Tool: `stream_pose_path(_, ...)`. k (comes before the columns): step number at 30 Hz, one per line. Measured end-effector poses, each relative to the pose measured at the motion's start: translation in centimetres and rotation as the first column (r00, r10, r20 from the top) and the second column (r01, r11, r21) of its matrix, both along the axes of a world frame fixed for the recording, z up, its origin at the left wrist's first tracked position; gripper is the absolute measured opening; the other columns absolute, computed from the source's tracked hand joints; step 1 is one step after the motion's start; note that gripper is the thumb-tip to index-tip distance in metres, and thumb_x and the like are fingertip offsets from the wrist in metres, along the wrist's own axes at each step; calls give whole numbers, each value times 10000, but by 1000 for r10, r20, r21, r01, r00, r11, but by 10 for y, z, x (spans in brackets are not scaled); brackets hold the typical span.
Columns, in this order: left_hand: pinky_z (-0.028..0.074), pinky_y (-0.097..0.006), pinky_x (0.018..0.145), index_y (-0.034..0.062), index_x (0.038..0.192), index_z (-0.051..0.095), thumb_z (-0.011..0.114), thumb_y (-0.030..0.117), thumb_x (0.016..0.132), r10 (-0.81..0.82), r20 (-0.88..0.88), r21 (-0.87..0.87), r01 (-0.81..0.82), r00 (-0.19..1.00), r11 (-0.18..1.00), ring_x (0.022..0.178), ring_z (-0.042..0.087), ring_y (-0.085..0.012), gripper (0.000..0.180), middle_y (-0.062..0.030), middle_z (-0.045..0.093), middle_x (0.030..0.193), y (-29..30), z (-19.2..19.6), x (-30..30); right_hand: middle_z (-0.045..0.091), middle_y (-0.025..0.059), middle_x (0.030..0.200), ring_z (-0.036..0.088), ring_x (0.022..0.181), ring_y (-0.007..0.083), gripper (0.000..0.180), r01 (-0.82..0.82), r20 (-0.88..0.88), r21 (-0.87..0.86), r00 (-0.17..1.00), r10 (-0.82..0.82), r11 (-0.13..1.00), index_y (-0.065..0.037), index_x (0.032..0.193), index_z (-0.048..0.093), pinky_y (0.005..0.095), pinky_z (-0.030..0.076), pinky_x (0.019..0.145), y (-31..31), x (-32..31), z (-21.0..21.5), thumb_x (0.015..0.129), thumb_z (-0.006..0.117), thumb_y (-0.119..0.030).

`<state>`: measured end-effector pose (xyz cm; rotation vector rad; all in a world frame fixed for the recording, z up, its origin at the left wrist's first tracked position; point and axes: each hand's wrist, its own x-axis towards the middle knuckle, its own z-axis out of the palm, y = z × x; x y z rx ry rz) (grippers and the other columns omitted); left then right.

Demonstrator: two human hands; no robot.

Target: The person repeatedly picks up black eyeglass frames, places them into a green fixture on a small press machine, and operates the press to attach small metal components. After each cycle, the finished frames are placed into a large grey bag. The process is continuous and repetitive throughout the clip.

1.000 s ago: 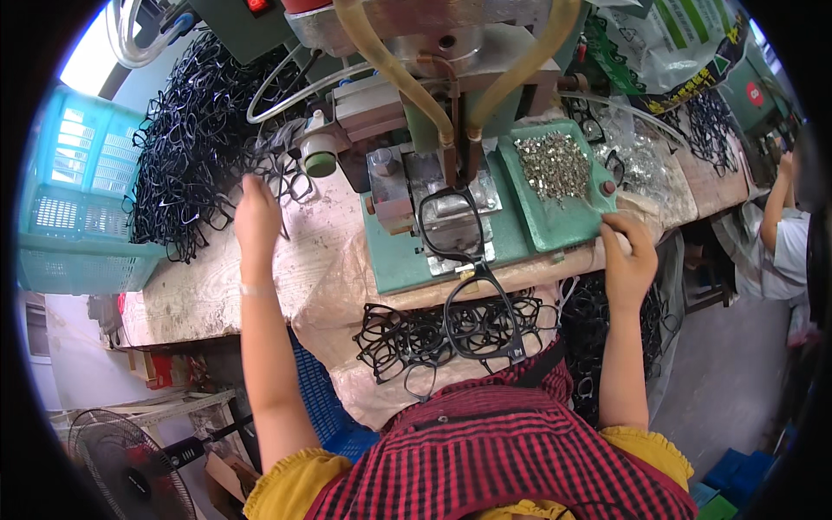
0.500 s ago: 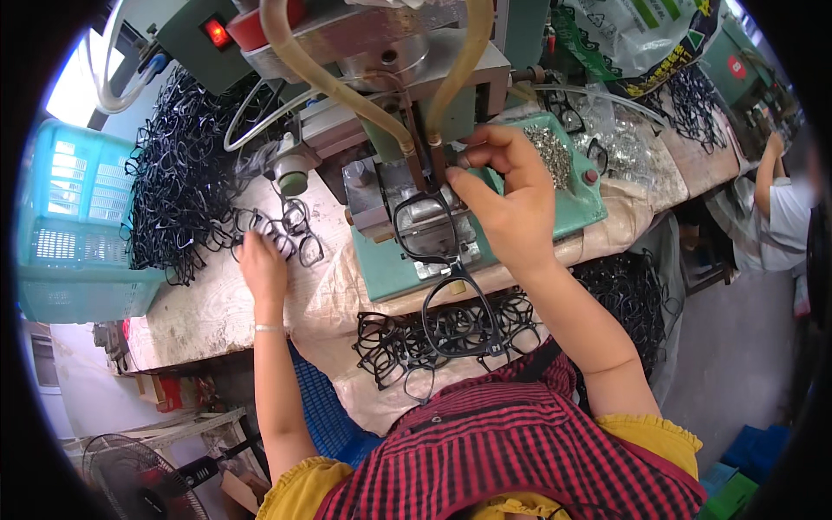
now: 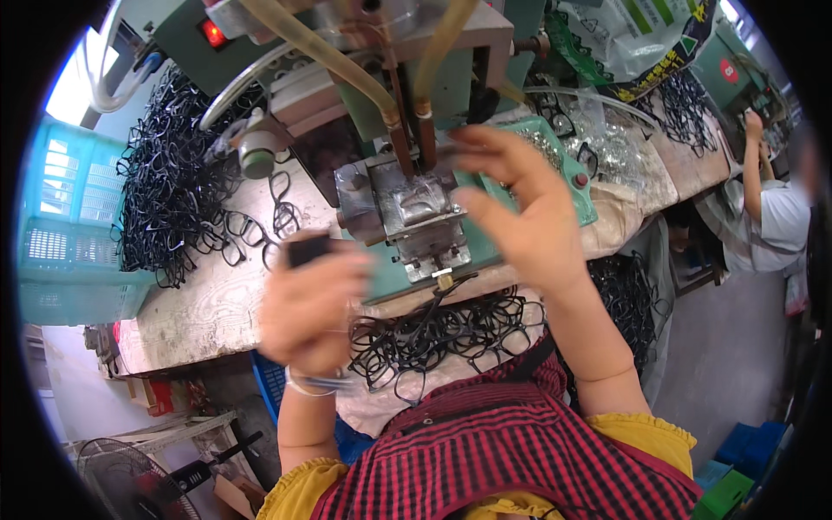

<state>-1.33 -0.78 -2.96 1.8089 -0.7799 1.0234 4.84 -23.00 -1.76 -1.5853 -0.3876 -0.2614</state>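
In front of the machine's clamp block (image 3: 420,204), my right hand (image 3: 524,208) is raised with thumb and fingers apart and nothing between them. Two copper-coloured electrode tips (image 3: 414,149) point down just above the block, and no frame sits there. My left hand (image 3: 316,299) is blurred, left of the machine over the table. A dark thing (image 3: 308,250) shows at its fingers, too smeared to name. Black eyeglass frames (image 3: 442,342) lie heaped on the cloth between the machine and my apron. More eyeglass frames (image 3: 173,182) form a tall pile at the left.
Teal plastic baskets (image 3: 74,225) stand at the far left. A green tray (image 3: 572,169) with small metal parts sits right of the machine. Further right are a plastic sack (image 3: 633,43) and another person (image 3: 784,208) at a bench. A fan (image 3: 130,481) stands lower left.
The eyeglass frame at the electrodes has left the clamp block. My right hand has opened and drawn slightly back. My left hand has come from the pile's edge toward me and rightward.
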Motion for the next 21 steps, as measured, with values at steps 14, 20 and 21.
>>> stream_pose_path(14, 484, -528, 955, 104, 972, 748, 734, 158, 819, -68, -95, 359, 98, 993, 928, 918, 680, -299, 163, -93, 741, 1028, -23, 3, 10, 681, 123, 965, 626, 956, 356, 139, 399, 184, -765, 888, -421, 506, -66, 866, 717, 429, 491, 887, -81, 16, -75, 760, 732, -155)
stream_pose_path(20, 476, -437, 999, 33, 1205, 645, 746, 112, 811, 161, -215, 76, -148, 963, 986, 1169, 625, -362, 415, -175, 665, 1245, -32, -37, -58, 678, 109, 873, 648, 897, 324, 114, 509, 367, -778, 844, -391, 369, -74, 863, 698, 422, 498, 900, -72, 22, -90, 789, 709, -160)
stream_pose_path(21, 485, -431, 981, 26, 1207, 641, 725, 89, 832, 241, -199, 86, -228, 950, 970, 1154, 634, -356, 389, -184, 663, 1245, -22, -37, -67, 683, 107, 865, 654, 875, 320, 106, 487, 291, -755, 848, -442, 438, -70, 860, 694, 415, 500, 883, -70, 19, -92, 793, 702, -152)
